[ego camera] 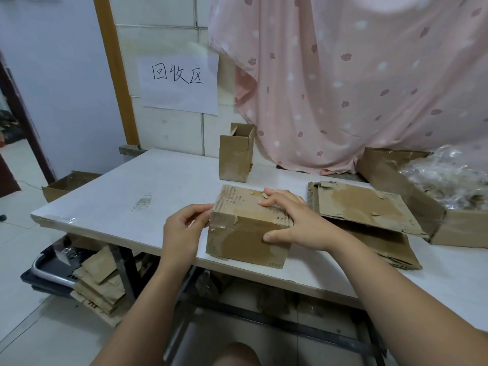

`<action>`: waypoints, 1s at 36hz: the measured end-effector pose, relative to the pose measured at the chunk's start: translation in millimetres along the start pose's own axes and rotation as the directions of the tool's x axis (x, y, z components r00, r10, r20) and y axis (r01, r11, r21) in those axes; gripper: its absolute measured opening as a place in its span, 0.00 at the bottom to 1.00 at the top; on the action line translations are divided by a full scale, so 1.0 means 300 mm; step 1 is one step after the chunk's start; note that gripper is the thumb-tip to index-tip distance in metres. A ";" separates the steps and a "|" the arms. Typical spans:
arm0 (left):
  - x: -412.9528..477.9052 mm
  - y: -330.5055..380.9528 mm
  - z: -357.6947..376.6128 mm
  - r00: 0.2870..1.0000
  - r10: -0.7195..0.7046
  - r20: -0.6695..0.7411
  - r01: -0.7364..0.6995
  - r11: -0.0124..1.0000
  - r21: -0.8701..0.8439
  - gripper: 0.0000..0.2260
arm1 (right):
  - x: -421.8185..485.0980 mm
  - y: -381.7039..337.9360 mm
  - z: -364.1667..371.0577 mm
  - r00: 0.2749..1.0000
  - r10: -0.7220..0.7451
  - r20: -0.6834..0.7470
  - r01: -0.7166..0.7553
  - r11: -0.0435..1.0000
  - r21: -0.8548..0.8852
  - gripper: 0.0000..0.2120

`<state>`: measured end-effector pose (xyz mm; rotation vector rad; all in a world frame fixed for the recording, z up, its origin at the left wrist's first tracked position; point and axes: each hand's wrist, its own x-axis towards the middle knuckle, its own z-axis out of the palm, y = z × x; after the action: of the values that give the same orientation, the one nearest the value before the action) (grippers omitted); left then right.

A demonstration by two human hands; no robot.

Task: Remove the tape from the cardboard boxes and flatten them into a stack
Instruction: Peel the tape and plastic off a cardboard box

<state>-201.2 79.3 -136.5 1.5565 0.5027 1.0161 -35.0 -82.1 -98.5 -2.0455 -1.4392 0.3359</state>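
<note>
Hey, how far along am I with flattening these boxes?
Done: flattened boxes lie stacked on the right of the table, and crumpled tape sits in the big carton. In hand: your right hand grips a closed box while your left hand pinches its taped corner. Left: that box, plus the upright box at the back.

A makeshift recycling corner: handwritten "回收区" sign (179, 84) on tiled wall (163, 35), worn cardboard boxes (235, 165) across a table (118, 196).
</note>
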 end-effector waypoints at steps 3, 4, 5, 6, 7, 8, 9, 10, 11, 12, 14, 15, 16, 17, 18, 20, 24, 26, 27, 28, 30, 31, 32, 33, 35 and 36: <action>-0.002 -0.015 0.016 0.996 0.073 -0.057 -0.067 0.991 0.114 0.10 | 0.000 -0.001 -0.003 1.000 -0.010 0.014 0.010 1.000 -0.007 0.28; -0.001 -0.018 0.021 0.992 0.107 -0.061 -0.096 0.982 0.163 0.10 | 0.002 -0.002 -0.003 1.000 -0.009 0.020 0.010 1.000 -0.009 0.27; 0.001 -0.019 0.026 0.988 0.143 -0.060 -0.126 0.967 0.220 0.11 | 0.003 -0.003 -0.004 1.000 -0.008 0.025 0.008 1.000 -0.009 0.27; 0.003 -0.021 0.029 0.981 0.186 -0.053 -0.163 0.945 0.284 0.11 | 0.005 -0.005 -0.004 1.000 -0.006 0.029 0.006 1.000 -0.006 0.27; 0.007 -0.024 0.032 0.971 0.236 -0.041 -0.207 0.915 0.347 0.10 | 0.005 -0.006 -0.004 1.000 -0.004 0.031 0.004 1.000 -0.005 0.27; 0.012 -0.029 0.032 0.958 0.287 -0.027 -0.252 0.879 0.404 0.09 | 0.006 -0.007 -0.004 0.999 -0.003 0.032 0.003 1.000 -0.004 0.27; 0.018 -0.034 0.030 0.944 0.330 -0.012 -0.290 0.845 0.450 0.09 | 0.006 -0.006 -0.004 0.999 -0.003 0.034 0.003 1.000 -0.006 0.28; 0.024 -0.039 0.025 0.930 0.368 0.005 -0.324 0.812 0.486 0.09 | 0.006 -0.007 -0.005 0.999 -0.004 0.035 0.005 1.000 -0.009 0.28; 0.032 -0.043 0.019 0.914 0.405 0.026 -0.359 0.777 0.517 0.10 | 0.005 -0.006 -0.005 0.999 -0.006 0.035 0.006 1.000 -0.011 0.28; 0.039 -0.045 0.013 0.895 0.442 0.052 -0.396 0.737 0.548 0.12 | 0.005 -0.006 -0.007 0.999 -0.009 0.034 0.009 1.000 -0.013 0.28; 0.050 -0.044 0.002 0.864 0.494 0.101 -0.453 0.671 0.587 0.15 | 0.006 -0.004 -0.010 0.999 -0.017 0.033 0.018 1.000 -0.017 0.28; 0.052 -0.044 0.001 0.857 0.504 0.111 -0.464 0.659 0.592 0.15 | 0.006 -0.002 -0.011 0.999 -0.020 0.033 0.021 1.000 -0.018 0.28; 0.052 -0.044 0.002 0.853 0.510 0.111 -0.470 0.658 0.589 0.15 | 0.006 -0.001 -0.013 0.999 -0.021 0.036 0.022 1.000 -0.018 0.28; 0.051 -0.046 0.005 0.853 0.512 0.103 -0.469 0.666 0.580 0.15 | 0.006 0.000 -0.014 0.999 -0.021 0.042 0.022 1.000 -0.018 0.28; 0.047 -0.047 0.009 0.856 0.509 0.087 -0.462 0.680 0.570 0.15 | 0.006 0.001 -0.015 0.999 -0.023 0.047 0.024 1.000 -0.020 0.28; 0.040 -0.044 0.017 0.870 0.491 0.038 -0.428 0.717 0.550 0.13 | 0.007 0.002 -0.018 0.998 -0.027 0.052 0.029 0.999 -0.027 0.28; 0.035 -0.021 0.022 0.857 0.515 -0.014 -0.426 0.723 0.544 0.11 | 0.006 0.008 -0.021 0.998 -0.027 0.050 0.029 0.999 -0.034 0.28; 0.038 -0.011 0.017 0.841 0.541 0.028 -0.464 0.693 0.551 0.13 | 0.003 0.016 -0.023 0.998 -0.029 0.049 0.031 0.999 -0.037 0.28; 0.039 -0.005 0.016 0.848 0.529 0.043 -0.464 0.699 0.544 0.12 | 0.001 0.018 -0.024 0.998 -0.030 0.047 0.032 0.999 -0.036 0.28; 0.038 0.004 0.016 0.866 0.498 0.043 -0.444 0.725 0.526 0.10 | 0.000 0.020 -0.025 0.999 -0.027 0.043 0.028 0.999 -0.033 0.28; 0.036 0.024 0.018 0.918 0.396 0.010 -0.355 0.811 0.465 0.09 | -0.001 0.019 -0.024 0.999 -0.017 0.034 0.018 0.999 -0.029 0.28; 0.034 0.034 0.017 0.951 0.309 -0.003 -0.281 0.868 0.410 0.09 | -0.002 0.017 -0.023 0.999 -0.012 0.032 0.013 0.999 -0.031 0.28; 0.037 0.045 0.014 0.981 0.196 -0.008 -0.183 0.928 0.324 0.09 | -0.002 0.014 -0.021 1.000 -0.008 0.029 0.009 0.999 -0.035 0.28; 0.044 0.052 0.006 0.998 0.069 -0.003 -0.067 0.978 0.196 0.08 | -0.001 0.011 -0.020 1.000 -0.006 0.025 0.007 0.999 -0.040 0.28; 0.062 0.056 -0.013 0.980 -0.184 0.075 0.194 0.966 -0.168 0.06 | 0.002 0.003 -0.015 1.000 -0.001 0.017 0.002 0.998 -0.056 0.29; 0.067 0.055 -0.021 0.953 -0.278 0.123 0.304 0.894 -0.330 0.06 | 0.005 -0.002 -0.010 1.000 0.002 0.011 -0.001 0.998 -0.070 0.29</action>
<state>-199.0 94.5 -114.6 1.1578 0.4617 0.7643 -33.1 -81.7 -95.6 -2.1039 -1.4748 0.3012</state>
